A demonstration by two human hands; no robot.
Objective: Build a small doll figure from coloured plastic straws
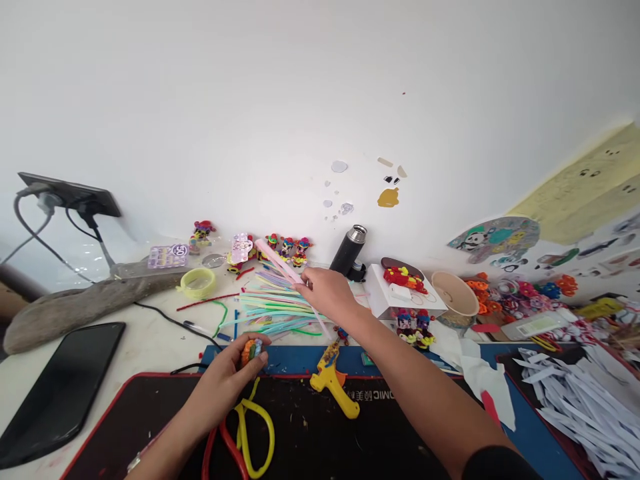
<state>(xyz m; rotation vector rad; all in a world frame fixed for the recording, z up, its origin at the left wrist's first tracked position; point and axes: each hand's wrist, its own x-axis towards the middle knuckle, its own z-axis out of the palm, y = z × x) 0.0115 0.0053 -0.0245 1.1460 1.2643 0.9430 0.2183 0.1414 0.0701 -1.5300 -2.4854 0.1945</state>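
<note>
My left hand (235,373) is closed round a small orange, green and blue fuzzy piece (251,351), above the near edge of the blue mat. Farther forward, my right hand (323,288) pinches a bundle of pale pink strips (278,261), which slants up to the left. Beneath it spreads a loose pile of pastel pipe cleaners (280,303). A yellow glue gun (334,383) lies on the mats between my arms. Yellow-handled scissors (257,437) and a red-handled tool (225,448) lie just below my left hand.
Small fuzzy dolls (287,249) line the wall. A black thermos (350,250) stands behind my right hand, near a white box (383,293) and a round tub (455,297). Left are yellow tape (198,283), driftwood (90,307) and a black tablet (60,383). White paper strips (580,407) heap at right.
</note>
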